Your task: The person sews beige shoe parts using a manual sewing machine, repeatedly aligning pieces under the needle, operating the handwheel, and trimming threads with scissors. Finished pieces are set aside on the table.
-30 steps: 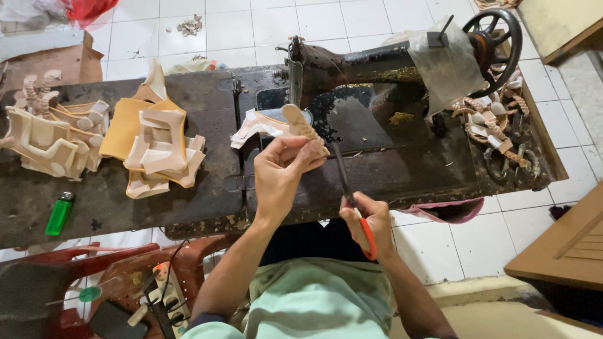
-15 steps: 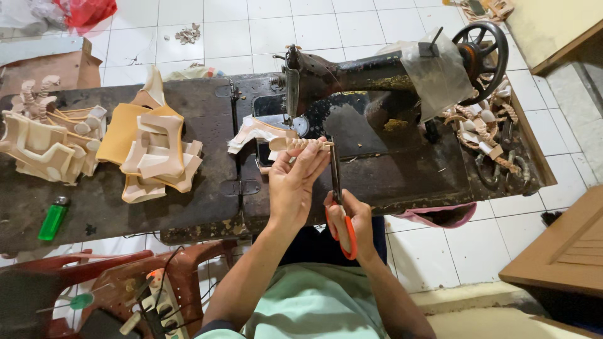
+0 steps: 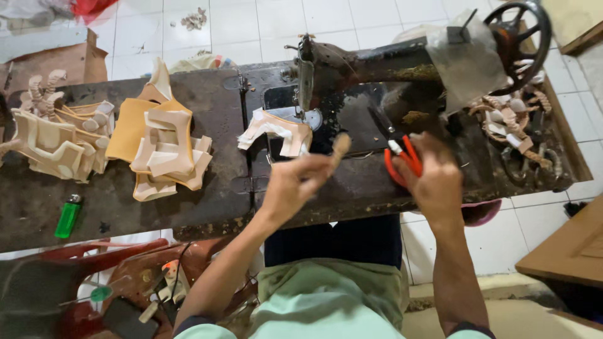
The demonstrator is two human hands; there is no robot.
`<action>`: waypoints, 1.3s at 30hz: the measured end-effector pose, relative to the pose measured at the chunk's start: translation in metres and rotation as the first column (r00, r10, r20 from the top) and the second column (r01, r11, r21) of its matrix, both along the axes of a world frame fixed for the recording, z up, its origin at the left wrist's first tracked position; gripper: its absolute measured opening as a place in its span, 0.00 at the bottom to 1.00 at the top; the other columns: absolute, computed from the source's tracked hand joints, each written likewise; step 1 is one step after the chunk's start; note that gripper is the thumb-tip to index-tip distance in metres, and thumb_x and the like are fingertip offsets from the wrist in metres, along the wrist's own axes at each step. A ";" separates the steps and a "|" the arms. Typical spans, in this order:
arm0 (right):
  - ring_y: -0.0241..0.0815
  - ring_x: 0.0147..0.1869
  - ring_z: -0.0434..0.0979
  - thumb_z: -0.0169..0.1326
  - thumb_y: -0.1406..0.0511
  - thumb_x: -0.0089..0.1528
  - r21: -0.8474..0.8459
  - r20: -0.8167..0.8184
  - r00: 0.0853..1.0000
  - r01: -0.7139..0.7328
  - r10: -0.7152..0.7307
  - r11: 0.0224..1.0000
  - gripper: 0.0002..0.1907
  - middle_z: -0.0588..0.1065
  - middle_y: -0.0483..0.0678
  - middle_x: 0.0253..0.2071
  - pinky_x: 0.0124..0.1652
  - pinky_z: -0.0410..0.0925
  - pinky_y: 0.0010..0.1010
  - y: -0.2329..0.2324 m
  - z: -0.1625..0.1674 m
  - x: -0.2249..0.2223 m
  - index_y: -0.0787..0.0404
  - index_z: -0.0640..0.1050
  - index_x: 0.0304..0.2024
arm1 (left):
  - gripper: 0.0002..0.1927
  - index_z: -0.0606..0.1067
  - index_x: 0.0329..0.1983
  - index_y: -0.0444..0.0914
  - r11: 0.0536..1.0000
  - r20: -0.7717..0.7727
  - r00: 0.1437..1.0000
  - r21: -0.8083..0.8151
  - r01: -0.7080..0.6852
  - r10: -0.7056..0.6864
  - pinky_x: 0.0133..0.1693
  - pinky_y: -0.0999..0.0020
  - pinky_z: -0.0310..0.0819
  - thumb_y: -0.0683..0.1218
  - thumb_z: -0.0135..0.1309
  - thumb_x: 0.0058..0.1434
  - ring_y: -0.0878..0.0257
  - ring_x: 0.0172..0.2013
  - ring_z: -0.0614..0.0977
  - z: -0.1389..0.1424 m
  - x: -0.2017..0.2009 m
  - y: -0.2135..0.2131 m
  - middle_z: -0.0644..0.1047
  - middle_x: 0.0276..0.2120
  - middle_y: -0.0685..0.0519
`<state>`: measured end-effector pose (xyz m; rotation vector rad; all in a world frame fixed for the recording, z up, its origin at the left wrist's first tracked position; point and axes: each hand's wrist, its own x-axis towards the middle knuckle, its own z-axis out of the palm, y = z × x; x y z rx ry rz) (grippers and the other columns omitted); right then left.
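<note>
the left hand (image 3: 295, 185) pinches a small tan strip (image 3: 340, 148) above the front edge of the dark sewing table (image 3: 188, 207), just before the sewing machine (image 3: 377, 75). the right hand (image 3: 433, 179) closes around red-handled scissors (image 3: 402, 157) resting on the machine bed. tan cut pieces (image 3: 163, 154) lie well to the left.

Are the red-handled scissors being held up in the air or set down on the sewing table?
Down: the red-handled scissors lie on the dark sewing table beside the machine, with the right hand over the handles.
</note>
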<state>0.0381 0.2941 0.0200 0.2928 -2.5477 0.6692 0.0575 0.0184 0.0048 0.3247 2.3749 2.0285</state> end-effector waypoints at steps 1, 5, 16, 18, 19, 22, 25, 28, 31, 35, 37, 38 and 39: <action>0.56 0.50 0.80 0.71 0.60 0.59 -0.067 -0.039 0.999 0.005 -0.008 0.998 0.27 0.78 0.61 0.50 0.48 0.74 0.41 -0.005 0.001 0.001 0.66 0.78 0.56 | 0.11 0.81 0.48 0.35 0.997 -0.085 0.996 -0.074 0.024 -0.030 0.38 0.71 0.81 0.41 0.60 0.62 0.64 0.38 0.87 -0.002 0.003 0.003 0.85 0.39 0.50; 0.37 0.46 0.82 0.66 0.66 0.56 -0.760 0.307 0.679 -0.246 0.667 0.601 0.24 0.80 0.48 0.47 0.45 0.76 0.29 -0.034 -0.008 -0.014 0.62 0.74 0.53 | 0.12 0.81 0.47 0.35 0.959 -0.301 0.941 -0.274 0.071 -0.156 0.42 0.67 0.80 0.41 0.63 0.60 0.57 0.39 0.87 -0.007 -0.005 0.001 0.84 0.41 0.47; 0.34 0.37 0.83 0.62 0.67 0.63 -0.782 0.402 0.597 -0.170 0.694 0.600 0.09 0.82 0.51 0.35 0.39 0.78 0.24 -0.087 -0.025 -0.131 0.70 0.81 0.41 | 0.09 0.78 0.40 0.34 0.719 -0.643 0.698 -0.642 -0.267 -0.315 0.56 0.60 0.74 0.44 0.62 0.62 0.52 0.54 0.78 -0.032 -0.065 -0.056 0.79 0.47 0.48; 0.34 0.37 0.83 0.63 0.68 0.62 -0.757 0.420 0.612 -0.171 0.670 0.630 0.10 0.82 0.50 0.36 0.38 0.78 0.25 -0.097 -0.032 -0.135 0.70 0.81 0.41 | 0.09 0.78 0.39 0.32 0.735 -0.611 0.732 -0.638 -0.230 -0.301 0.55 0.60 0.74 0.44 0.62 0.63 0.51 0.53 0.78 -0.036 -0.068 -0.056 0.78 0.45 0.48; 0.35 0.37 0.83 0.63 0.68 0.62 -0.746 0.432 0.615 -0.168 0.660 0.645 0.10 0.82 0.50 0.36 0.38 0.77 0.25 -0.100 -0.036 -0.136 0.70 0.80 0.41 | 0.10 0.79 0.41 0.32 0.705 -0.637 0.700 -0.655 -0.271 -0.323 0.56 0.60 0.74 0.44 0.62 0.63 0.52 0.54 0.78 -0.038 -0.068 -0.057 0.79 0.46 0.47; 0.35 0.37 0.84 0.63 0.68 0.61 -0.787 0.414 0.623 -0.121 0.663 0.605 0.10 0.82 0.51 0.34 0.37 0.79 0.26 -0.103 -0.047 -0.139 0.70 0.80 0.40 | 0.10 0.79 0.41 0.32 0.650 -0.677 0.638 -0.678 -0.344 -0.367 0.58 0.61 0.74 0.44 0.61 0.63 0.54 0.56 0.78 -0.039 -0.072 -0.059 0.79 0.48 0.48; 0.34 0.37 0.83 0.63 0.68 0.62 -0.775 0.405 0.650 -0.129 0.643 0.619 0.08 0.82 0.51 0.34 0.37 0.78 0.25 -0.102 -0.053 -0.140 0.70 0.81 0.40 | 0.08 0.78 0.38 0.33 0.676 -0.654 0.668 -0.674 -0.300 -0.356 0.59 0.61 0.74 0.43 0.61 0.62 0.53 0.58 0.78 -0.039 -0.073 -0.058 0.79 0.48 0.48; 0.34 0.36 0.84 0.63 0.69 0.62 -0.758 0.426 0.658 -0.115 0.621 0.642 0.08 0.82 0.50 0.34 0.36 0.78 0.24 -0.103 -0.054 -0.138 0.70 0.81 0.39 | 0.08 0.78 0.38 0.32 0.711 -0.654 0.695 -0.639 -0.294 -0.300 0.60 0.61 0.73 0.43 0.61 0.63 0.52 0.58 0.77 -0.040 -0.072 -0.055 0.79 0.50 0.46; 0.33 0.36 0.83 0.63 0.69 0.61 -0.754 0.422 0.668 -0.117 0.613 0.647 0.08 0.83 0.51 0.34 0.36 0.78 0.24 -0.105 -0.052 -0.136 0.70 0.81 0.39 | 0.09 0.79 0.39 0.31 0.705 -0.652 0.698 -0.642 -0.300 -0.296 0.60 0.61 0.72 0.43 0.60 0.63 0.52 0.58 0.77 -0.040 -0.071 -0.055 0.79 0.50 0.46; 0.33 0.35 0.83 0.63 0.69 0.62 -0.744 0.408 0.688 -0.130 0.600 0.655 0.08 0.83 0.51 0.34 0.36 0.78 0.23 -0.107 -0.051 -0.135 0.70 0.81 0.38 | 0.08 0.79 0.38 0.32 0.636 -0.645 0.667 -0.701 -0.322 -0.373 0.61 0.60 0.72 0.44 0.61 0.62 0.52 0.59 0.78 -0.041 -0.072 -0.056 0.79 0.46 0.48; 0.32 0.35 0.84 0.63 0.68 0.62 -0.730 0.429 0.687 -0.120 0.587 0.673 0.08 0.83 0.50 0.34 0.35 0.78 0.23 -0.107 -0.051 -0.134 0.69 0.81 0.38 | 0.09 0.79 0.38 0.32 0.629 -0.647 0.665 -0.704 -0.331 -0.373 0.61 0.60 0.72 0.44 0.61 0.63 0.52 0.59 0.78 -0.042 -0.072 -0.056 0.79 0.46 0.48; 0.32 0.35 0.84 0.63 0.68 0.62 -0.723 0.431 0.688 -0.123 0.584 0.679 0.08 0.83 0.50 0.34 0.35 0.78 0.23 -0.107 -0.051 -0.134 0.69 0.81 0.38 | 0.09 0.79 0.38 0.32 0.627 -0.642 0.669 -0.706 -0.328 -0.373 0.61 0.60 0.72 0.44 0.61 0.63 0.52 0.59 0.78 -0.043 -0.071 -0.056 0.79 0.46 0.48; 0.32 0.35 0.84 0.63 0.68 0.62 -0.716 0.432 0.692 -0.126 0.578 0.686 0.08 0.83 0.50 0.33 0.35 0.78 0.22 -0.107 -0.051 -0.134 0.69 0.81 0.38 | 0.09 0.79 0.38 0.32 0.627 -0.639 0.671 -0.708 -0.324 -0.375 0.61 0.61 0.72 0.44 0.61 0.63 0.52 0.59 0.78 -0.043 -0.071 -0.056 0.79 0.46 0.48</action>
